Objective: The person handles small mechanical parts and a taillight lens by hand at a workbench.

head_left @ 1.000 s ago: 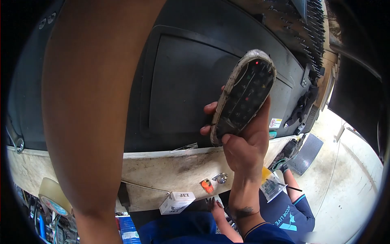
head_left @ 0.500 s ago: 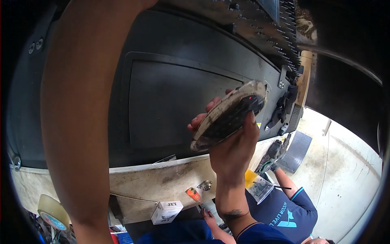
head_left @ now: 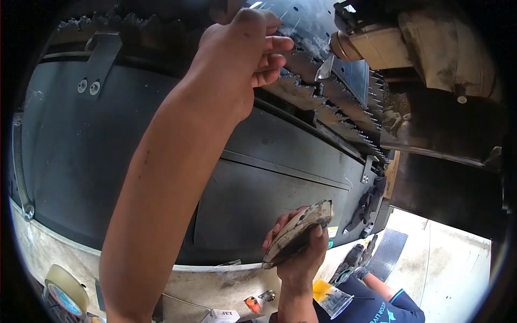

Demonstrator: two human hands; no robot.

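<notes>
My right hand [head_left: 301, 248] grips a grimy handheld remote control [head_left: 293, 237], fingers behind its pale edge and thumb on its dark face. The remote is tilted in front of the dark machine panel. Stretched up and forward, my left hand [head_left: 253, 48] has its fingers loosely bent and apart, with nothing seen in them. It overlaps the edge of a blue-grey metal sheet [head_left: 301, 21] on the jagged slats [head_left: 301, 89]. To its right hangs a machine head [head_left: 347, 47] with a pointed tip [head_left: 325, 70], close over the sheet.
A co-worker in a dark shirt [head_left: 371, 301] is at the lower right, near a plastic cup [head_left: 333, 299] with yellow in it. A tape roll [head_left: 67, 290], a white JET box [head_left: 222, 316] and an orange item [head_left: 252, 304] are along the lower ledge. Black cloth [head_left: 369, 202] hangs at the right.
My view has tilted up, bringing the machine head and my left hand into sight. The remote in my right hand now appears lower in view.
</notes>
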